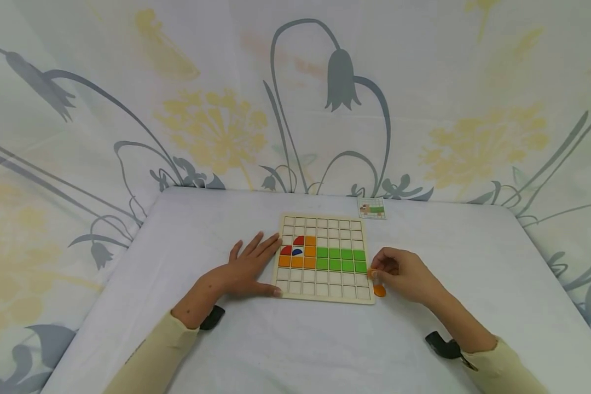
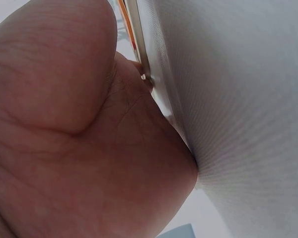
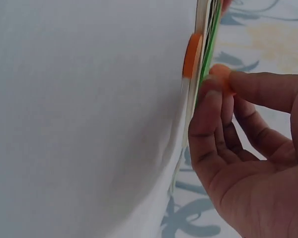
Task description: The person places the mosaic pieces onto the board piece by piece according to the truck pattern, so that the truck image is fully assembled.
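Observation:
A square wooden grid board (image 1: 327, 287) lies on the white cloth, with red, orange, blue-and-white and green pieces (image 1: 335, 259) set in its cells. My left hand (image 1: 246, 268) is spread flat at the board's left side, fingertips and thumb touching its edge. Beside the right edge, my right hand (image 1: 404, 273) pinches an orange piece (image 3: 221, 77) between thumb and fingers. A round-edged orange piece (image 1: 380, 291) lies on the cloth just below that hand, against the board's edge. In the left wrist view the palm hides most of the board.
A small pattern card (image 1: 371, 208) showing a coloured grid picture lies behind the board, to the right. White cloth (image 1: 295, 345) covers the table, and a flower-printed curtain (image 1: 295, 109) hangs behind it. Black wrist straps (image 1: 443, 346) sit under both forearms.

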Demonstrator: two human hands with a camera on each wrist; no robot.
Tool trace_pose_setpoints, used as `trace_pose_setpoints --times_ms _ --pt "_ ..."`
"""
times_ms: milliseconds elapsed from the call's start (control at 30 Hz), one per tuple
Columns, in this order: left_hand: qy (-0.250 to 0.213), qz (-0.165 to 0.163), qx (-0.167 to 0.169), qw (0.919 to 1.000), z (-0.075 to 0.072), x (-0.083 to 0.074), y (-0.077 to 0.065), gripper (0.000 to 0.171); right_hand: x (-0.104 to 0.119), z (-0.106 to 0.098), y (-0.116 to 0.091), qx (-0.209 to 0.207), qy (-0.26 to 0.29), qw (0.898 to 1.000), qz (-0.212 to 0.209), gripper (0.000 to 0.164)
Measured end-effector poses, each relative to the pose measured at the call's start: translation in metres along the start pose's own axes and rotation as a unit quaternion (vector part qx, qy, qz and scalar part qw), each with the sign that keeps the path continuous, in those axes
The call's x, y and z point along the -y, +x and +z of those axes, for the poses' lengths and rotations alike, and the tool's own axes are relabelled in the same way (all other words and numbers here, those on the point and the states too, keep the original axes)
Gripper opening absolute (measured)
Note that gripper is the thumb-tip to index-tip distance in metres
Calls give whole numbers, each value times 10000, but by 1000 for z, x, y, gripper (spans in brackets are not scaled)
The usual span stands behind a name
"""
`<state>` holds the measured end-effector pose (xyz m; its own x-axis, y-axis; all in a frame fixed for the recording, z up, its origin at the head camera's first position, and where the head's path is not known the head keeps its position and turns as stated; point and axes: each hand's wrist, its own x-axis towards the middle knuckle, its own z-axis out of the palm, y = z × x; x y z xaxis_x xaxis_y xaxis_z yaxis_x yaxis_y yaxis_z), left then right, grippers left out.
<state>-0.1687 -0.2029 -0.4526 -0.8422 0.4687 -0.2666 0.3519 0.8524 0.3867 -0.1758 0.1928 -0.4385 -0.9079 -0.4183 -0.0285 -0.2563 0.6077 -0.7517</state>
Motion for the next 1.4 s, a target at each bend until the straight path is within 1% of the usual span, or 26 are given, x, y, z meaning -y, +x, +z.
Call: trace_pose_setpoints --times_ms 133,433,667,800,967,1067,1200,1267,1400 --pt "-21 0 -8 10000 0 1 0 117 7 9 6 123 34 9999 -81 9" --pt "53 -23 -3 10000 0 1 1 116 16 25 20 110 -178 9998 -27 13" --pt "-10 -4 -12 10000 -1 -2 1 116 20 30 22 88 -533 9985 122 10" --pt "-19 5 -23 10000 0 -1 1 116 24 32 21 81 -679 9976 105 7" --pt "22 -55 21 10000 1 0 2 118 25 32 18 58 -725 9973 118 6" --pt "28 -59 31 10000 2 0 2 118 24 29 13 -18 -842 9964 42 5" --pt "-1 -44 -5 10000 2 0 2 118 20 21 4 -154 -950 9953 -56 7" --pt "2 -42 -2 10000 1 -1 1 118 16 17 -1 -161 -968 9952 -4 8" --pt "39 -18 -12 10000 1 -1 0 117 9 9 -11 -12 -909 9957 199 14"
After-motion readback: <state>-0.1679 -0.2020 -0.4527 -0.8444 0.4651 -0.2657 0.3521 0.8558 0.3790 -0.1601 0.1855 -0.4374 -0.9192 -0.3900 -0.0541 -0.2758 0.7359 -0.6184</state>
